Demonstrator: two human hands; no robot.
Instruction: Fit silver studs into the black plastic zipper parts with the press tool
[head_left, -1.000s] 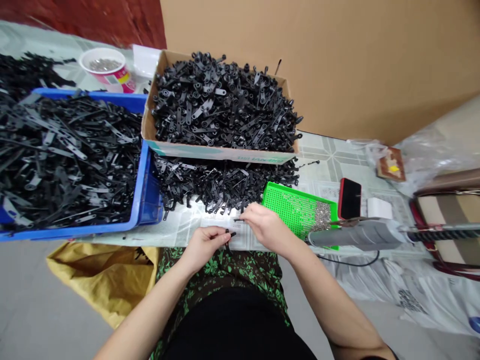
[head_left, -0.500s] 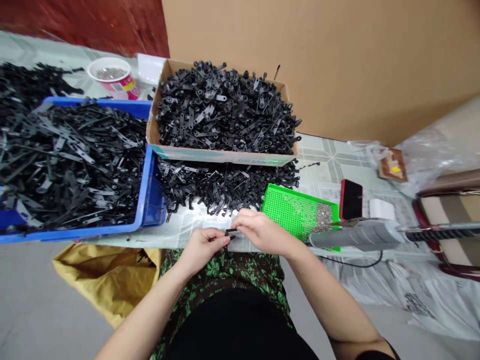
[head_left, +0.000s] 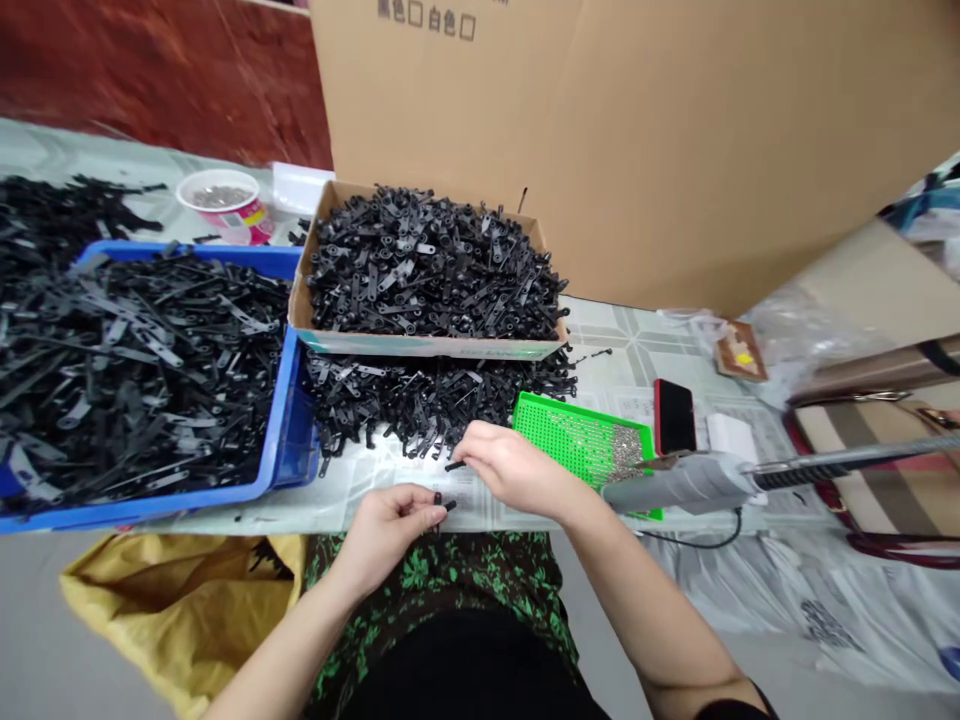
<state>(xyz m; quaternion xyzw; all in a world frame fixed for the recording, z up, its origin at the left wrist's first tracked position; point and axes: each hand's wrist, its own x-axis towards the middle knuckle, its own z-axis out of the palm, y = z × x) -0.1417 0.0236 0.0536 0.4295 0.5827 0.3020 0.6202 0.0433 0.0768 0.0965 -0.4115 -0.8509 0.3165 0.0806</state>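
Between the thumb and fingers of my left hand (head_left: 391, 522) is a small black plastic part (head_left: 448, 506), its end poking out past the thumb. My right hand (head_left: 511, 466), a little higher and to the right, pinches another small black piece (head_left: 455, 465) at its fingertips. The two pieces are apart. Just beyond my hands lies a loose heap of black plastic parts (head_left: 420, 400) on the table, in front of a cardboard box (head_left: 435, 346) heaped with similar parts. A green perforated tray (head_left: 547, 430) holding many tiny metal pieces stands beside my right hand.
A blue crate (head_left: 289, 420) full of long black parts is at the left. Behind it stands a paper tub (head_left: 240, 225). At the right are an electric screwdriver-like grey tool (head_left: 675, 485), a phone (head_left: 675, 417) and a striped bag (head_left: 862, 450). A yellow sack (head_left: 180, 600) hangs below the table edge.
My hands were together at the black parts and have moved apart, the right one upward with its piece. The view has tilted up and shifted slightly.
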